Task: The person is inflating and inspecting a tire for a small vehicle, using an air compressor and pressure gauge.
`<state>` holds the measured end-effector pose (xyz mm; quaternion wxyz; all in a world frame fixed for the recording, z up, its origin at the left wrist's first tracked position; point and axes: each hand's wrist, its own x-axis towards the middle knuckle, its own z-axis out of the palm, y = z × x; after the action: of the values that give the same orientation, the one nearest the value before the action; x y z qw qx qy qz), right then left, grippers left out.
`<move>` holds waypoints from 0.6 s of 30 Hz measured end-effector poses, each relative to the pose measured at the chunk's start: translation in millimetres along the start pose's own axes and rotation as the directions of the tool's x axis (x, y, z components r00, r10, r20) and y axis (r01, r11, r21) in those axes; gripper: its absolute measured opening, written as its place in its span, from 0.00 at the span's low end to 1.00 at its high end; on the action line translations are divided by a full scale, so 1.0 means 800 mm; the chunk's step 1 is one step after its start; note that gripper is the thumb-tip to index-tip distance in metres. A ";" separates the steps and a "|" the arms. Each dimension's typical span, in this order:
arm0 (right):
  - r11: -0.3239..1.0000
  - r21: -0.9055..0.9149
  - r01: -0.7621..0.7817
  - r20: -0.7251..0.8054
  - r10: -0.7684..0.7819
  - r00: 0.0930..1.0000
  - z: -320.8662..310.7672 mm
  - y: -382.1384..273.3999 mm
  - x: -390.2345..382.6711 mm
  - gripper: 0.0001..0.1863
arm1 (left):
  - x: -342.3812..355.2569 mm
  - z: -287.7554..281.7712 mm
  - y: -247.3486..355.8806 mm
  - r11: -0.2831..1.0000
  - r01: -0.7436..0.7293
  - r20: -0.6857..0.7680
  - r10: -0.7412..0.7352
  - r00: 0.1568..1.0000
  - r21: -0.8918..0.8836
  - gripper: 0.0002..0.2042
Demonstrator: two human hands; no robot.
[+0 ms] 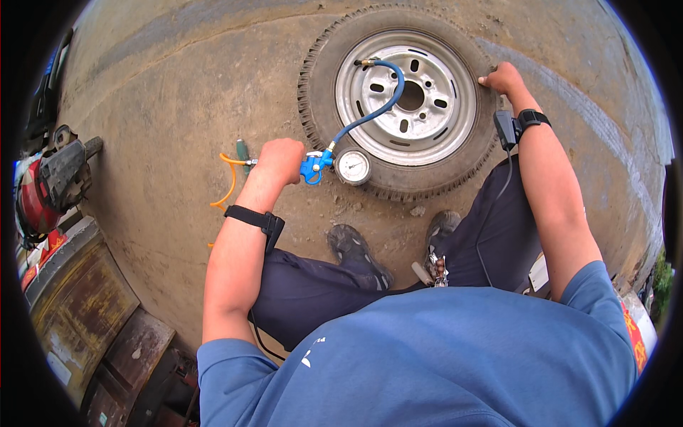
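Note:
My left hand [279, 160] is closed on a blue tire inflator gun [313, 167] with a round white-faced gauge [353, 166]. A blue hose [393, 96] curves from it to a fitting [367, 62] at the upper left of the silver steel rim [455, 124]. The rim sits in a black treaded tire [316, 92], face up before me. An orange air line [228, 186] trails from the gun on the left. My right hand [501, 78] has its fingers curled at the tire's upper right edge, touching it.
A green-handled tool [242, 153] is beside my left hand. A red and black machine [50, 185] stands at the left, with worn metal and wooden items [82, 277] below it. My two boots [350, 249] are just below the tire on the dusty concrete ground [163, 121].

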<state>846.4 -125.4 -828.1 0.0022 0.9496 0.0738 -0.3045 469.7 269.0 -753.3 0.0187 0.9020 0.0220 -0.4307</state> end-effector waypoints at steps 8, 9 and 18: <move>0.999 -0.042 0.001 -0.015 -0.002 1.000 0.004 0.005 0.007 0.33 | 0.002 0.000 0.001 1.000 0.007 -0.002 -0.007 1.000 0.015 0.13; 0.999 -0.028 0.022 -0.035 -0.023 0.999 0.005 0.005 0.006 0.33 | 0.001 -0.001 0.002 1.000 0.008 0.002 -0.008 1.000 0.019 0.13; 1.000 -0.015 0.026 -0.042 -0.027 0.999 0.002 0.003 0.004 0.34 | 0.000 -0.007 0.003 1.000 0.006 0.019 -0.007 1.000 0.020 0.14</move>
<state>848.4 -127.6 -831.4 0.0036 0.9548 0.0887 -0.2838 474.1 267.0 -749.4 0.0085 0.8980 0.0204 -0.4394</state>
